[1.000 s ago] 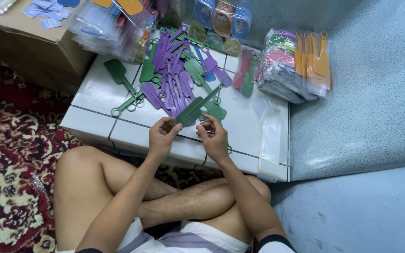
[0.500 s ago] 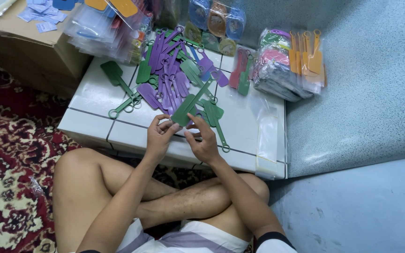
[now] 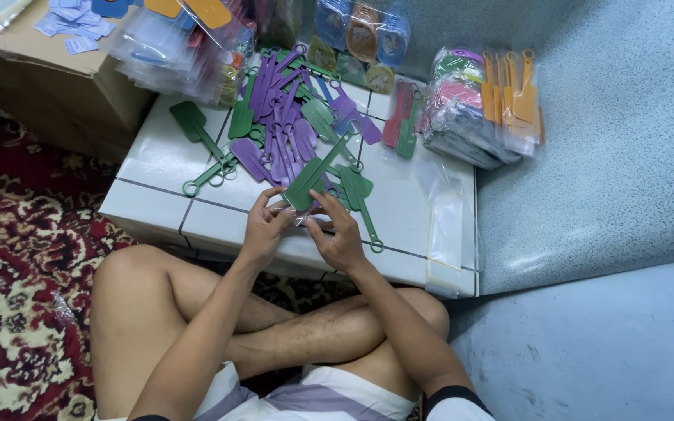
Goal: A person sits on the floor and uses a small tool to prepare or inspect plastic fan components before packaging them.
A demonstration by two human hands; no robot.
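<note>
Both hands meet over the front edge of a white tiled block [image 3: 157,204]. My left hand [image 3: 263,226] and my right hand [image 3: 338,232] pinch the wide end of a green plastic tag [image 3: 311,178] whose thin strap with a ring points up and to the right. A small clear piece shows between the fingers. Just behind lies a heap of purple and green tags [image 3: 286,117]. Another green tag [image 3: 359,201] lies flat by my right hand.
Bundles of bagged tags [image 3: 477,105] with orange ones stand at the block's right. Clear sleeves [image 3: 448,226] lie along its right edge. More packets [image 3: 185,35] pile at the back left beside a cardboard box [image 3: 48,74]. Patterned carpet [image 3: 17,281] lies left; my crossed legs are below.
The hands shifted slightly left and closer to the block's front edge; the green tag they hold now stands steeper. A second green tag lies on the block by my right hand.
</note>
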